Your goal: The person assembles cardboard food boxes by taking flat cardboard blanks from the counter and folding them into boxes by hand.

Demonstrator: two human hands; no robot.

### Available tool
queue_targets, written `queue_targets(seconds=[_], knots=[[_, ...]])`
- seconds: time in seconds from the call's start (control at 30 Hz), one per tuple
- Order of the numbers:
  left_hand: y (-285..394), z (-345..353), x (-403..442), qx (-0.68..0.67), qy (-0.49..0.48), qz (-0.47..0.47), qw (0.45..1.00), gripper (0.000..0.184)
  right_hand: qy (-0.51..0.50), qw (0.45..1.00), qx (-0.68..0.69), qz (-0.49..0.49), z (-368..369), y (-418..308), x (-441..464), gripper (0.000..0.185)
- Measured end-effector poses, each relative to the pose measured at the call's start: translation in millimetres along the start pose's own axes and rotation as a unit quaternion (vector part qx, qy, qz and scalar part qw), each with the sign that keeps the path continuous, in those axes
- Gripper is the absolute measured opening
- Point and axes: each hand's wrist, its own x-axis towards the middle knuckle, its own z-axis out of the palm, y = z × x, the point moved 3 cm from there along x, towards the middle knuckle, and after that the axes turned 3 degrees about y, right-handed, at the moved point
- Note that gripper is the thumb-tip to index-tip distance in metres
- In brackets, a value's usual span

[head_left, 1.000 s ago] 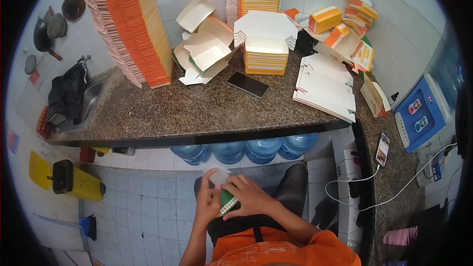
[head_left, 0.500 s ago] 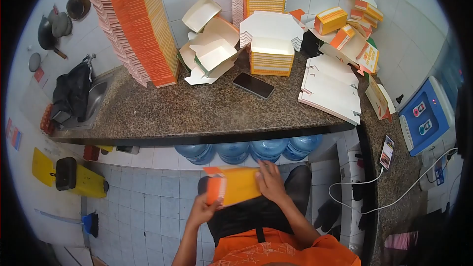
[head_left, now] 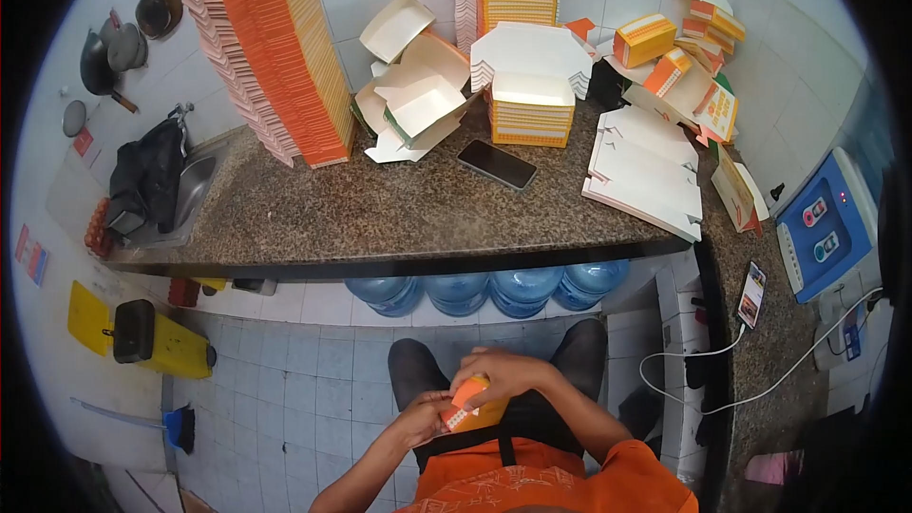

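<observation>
An orange and yellow carton rests low over the lap, between both hands. My left hand pinches the carton's left end with its fingers. From above and to the right, my right hand wraps round the upper part, covering some of it. On the counter beyond, a dark phone lies in front of a stack of open yellow boxes. Flat white cartons are piled to the right of the phone.
Tall stacks of orange cartons stand at the back. Loose white boxes lean beside them. Blue water bottles sit under the counter's edge. A charging phone with a white cable lies right; a yellow bin stands left.
One second ago, the hands were on a green and white piece, then on an open orange and yellow carton. That carton is now lower and more compact, and my right hand has closed over it.
</observation>
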Motion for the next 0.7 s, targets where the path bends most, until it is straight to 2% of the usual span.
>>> queue_targets(seconds=[0.07, 0.1, 0.13, 0.17, 0.2, 0.27, 0.33, 0.4, 0.43, 0.47, 0.5, 0.53, 0.57, 0.6, 0.67, 0.7], knots=[[5.4, 4.7, -3.1, -0.060, 0.002, 0.026, 0.998, 0.028, 0.028, 0.999, -0.041, 0.017, 0.0, -16.9, -3.9, 0.037], [10.0, 9.8, -6.7, -0.062, 0.000, 0.025, 0.998, 0.028, 0.173, 0.979, -0.087, 0.071, -3.0, -17.7, -2.8, 0.036], [22.7, 18.0, -14.3, -0.057, 0.018, 0.051, 0.997, 0.026, 0.313, 0.933, -0.129, 0.123, -6.9, -20.5, -5.5, 0.036], [30.4, 22.5, -20.4, -0.052, 0.037, 0.077, 0.995, 0.025, 0.308, 0.935, -0.112, 0.134, -10.8, -28.9, -5.5, 0.023], [32.3, 22.6, -22.8, -0.054, 0.037, 0.077, 0.995, 0.025, 0.307, 0.936, -0.112, 0.135, -6.8, -23.8, -4.6, 0.023], [45.0, 20.8, -30.2, 0.140, 0.023, 0.179, 0.974, 0.026, 0.239, 0.960, 0.140, 0.043, 5.9, -16.6, 4.1, 0.017], [52.4, 32.7, -45.2, 0.193, 0.008, 0.174, 0.966, 0.024, 0.255, 0.957, 0.136, 0.030, 15.2, -17.1, 5.8, 0.014], [60.5, 53.3, -57.7, 0.334, 0.014, 0.131, 0.933, 0.020, 0.357, 0.930, -0.037, -0.075, 26.3, -25.8, 7.9, 0.014], [42.1, 34.2, -41.1, 0.252, 0.001, 0.190, 0.949, 0.019, 0.426, 0.898, -0.070, -0.083, 31.1, -36.8, 3.6, 0.014], [44.6, 36.4, -40.0, 0.251, 0.004, 0.193, 0.949, 0.019, 0.424, 0.899, -0.070, -0.087, 47.8, -31.5, -2.1, 0.014], [52.3, 35.8, -39.5, 0.080, 0.088, 0.240, 0.964, 0.020, 0.450, 0.885, -0.045, -0.110, 67.9, -22.6, -12.9, 0.018], [59.8, 33.3, -40.3, -0.095, 0.166, 0.277, 0.942, 0.022, 0.475, 0.869, -0.020, -0.133, 69.5, -26.1, -16.3, 0.022], [70.3, 35.7, -44.7, -0.130, 0.178, 0.321, 0.921, 0.025, 0.458, 0.873, -0.039, -0.165, 73.7, -30.5, -15.8, 0.028], [66.5, 36.4, -38.9, -0.131, 0.178, 0.318, 0.922, 0.025, 0.458, 0.873, -0.038, -0.162, 73.1, -28.1, -11.0, 0.028], [54.5, 40.8, -24.4, -0.129, 0.219, 0.393, 0.884, 0.026, 0.468, 0.837, -0.213, -0.185, 71.1, -28.4, -3.2, 0.033], [49.0, 47.9, -20.5, -0.120, 0.215, 0.415, 0.876, 0.026, 0.476, 0.842, -0.211, -0.143, 64.8, -22.5, -0.9, 0.039]])
